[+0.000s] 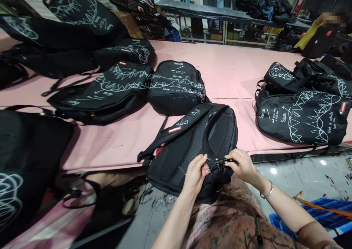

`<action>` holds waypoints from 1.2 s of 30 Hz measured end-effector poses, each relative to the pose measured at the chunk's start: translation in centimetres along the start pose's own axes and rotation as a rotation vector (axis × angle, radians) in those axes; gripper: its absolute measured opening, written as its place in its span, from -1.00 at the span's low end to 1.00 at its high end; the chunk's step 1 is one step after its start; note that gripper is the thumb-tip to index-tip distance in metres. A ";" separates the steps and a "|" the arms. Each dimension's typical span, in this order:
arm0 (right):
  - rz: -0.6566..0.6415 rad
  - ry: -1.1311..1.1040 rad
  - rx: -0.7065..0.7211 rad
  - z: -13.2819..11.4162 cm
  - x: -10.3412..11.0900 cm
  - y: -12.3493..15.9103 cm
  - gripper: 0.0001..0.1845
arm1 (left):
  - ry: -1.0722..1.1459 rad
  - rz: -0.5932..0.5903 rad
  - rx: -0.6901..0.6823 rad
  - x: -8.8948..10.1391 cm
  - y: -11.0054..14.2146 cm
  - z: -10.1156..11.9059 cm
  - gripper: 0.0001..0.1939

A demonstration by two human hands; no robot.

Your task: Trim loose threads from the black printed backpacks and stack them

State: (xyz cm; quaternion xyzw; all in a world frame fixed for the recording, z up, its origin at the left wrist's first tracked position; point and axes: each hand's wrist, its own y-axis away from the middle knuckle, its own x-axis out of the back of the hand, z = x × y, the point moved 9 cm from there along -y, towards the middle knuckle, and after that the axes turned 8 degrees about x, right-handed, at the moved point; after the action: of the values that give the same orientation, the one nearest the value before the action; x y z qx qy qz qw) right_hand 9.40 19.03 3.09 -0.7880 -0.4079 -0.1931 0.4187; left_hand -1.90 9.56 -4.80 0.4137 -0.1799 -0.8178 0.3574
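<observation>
A black backpack [189,152] lies with its padded back and shoulder straps facing up, its near end jutting over the table edge toward my lap. My left hand [196,173] pinches the lower end of the backpack's shoulder strap [209,141] near the bottom corner. My right hand [242,165], with a bracelet on its wrist, is closed on a small black tool [221,162] pointing toward my left fingertips. The tool's exact kind cannot be made out. Both hands are close together at the strap end.
The pink-covered table [233,73] carries printed black backpacks: one just behind mine [177,88], one at left [110,91], and one at right [302,117]. Close at left is another large backpack [30,150]. A person in yellow [309,34] works at the far right.
</observation>
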 end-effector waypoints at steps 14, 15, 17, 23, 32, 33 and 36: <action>-0.133 0.050 0.067 -1.3 -0.7 -0.5 -0.82 | -0.047 0.010 0.005 -0.1 0.1 -0.2 -0.62; -0.140 0.060 0.058 -1.2 -0.8 -0.5 -0.82 | -0.052 0.013 0.004 0.0 0.1 -0.2 -0.62; -0.149 0.062 0.032 -1.1 -0.9 -0.4 -0.83 | -0.062 0.017 0.002 0.1 0.1 -0.2 -0.62; -0.129 0.069 -0.004 -1.0 -0.7 -0.1 -0.84 | -0.080 0.030 -0.007 0.3 0.0 -0.2 -0.63; 0.062 -0.438 -0.367 2.1 -0.8 1.0 -0.92 | -0.103 0.003 0.018 -0.2 0.6 -0.3 -0.70; 0.085 -0.526 -0.419 2.4 -1.1 1.3 -0.91 | -0.107 -0.011 0.015 -0.4 0.8 -0.4 -0.70; 0.094 -0.718 -0.522 2.4 -2.5 2.0 -0.86 | -0.099 -0.054 -0.024 -1.1 1.6 -0.4 -0.70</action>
State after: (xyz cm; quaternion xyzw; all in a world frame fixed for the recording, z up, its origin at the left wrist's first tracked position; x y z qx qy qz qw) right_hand 9.40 19.15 -0.89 -0.9021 -0.4289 0.0155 0.0461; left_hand -0.45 9.29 -3.50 0.3732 -0.1764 -0.8487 0.3306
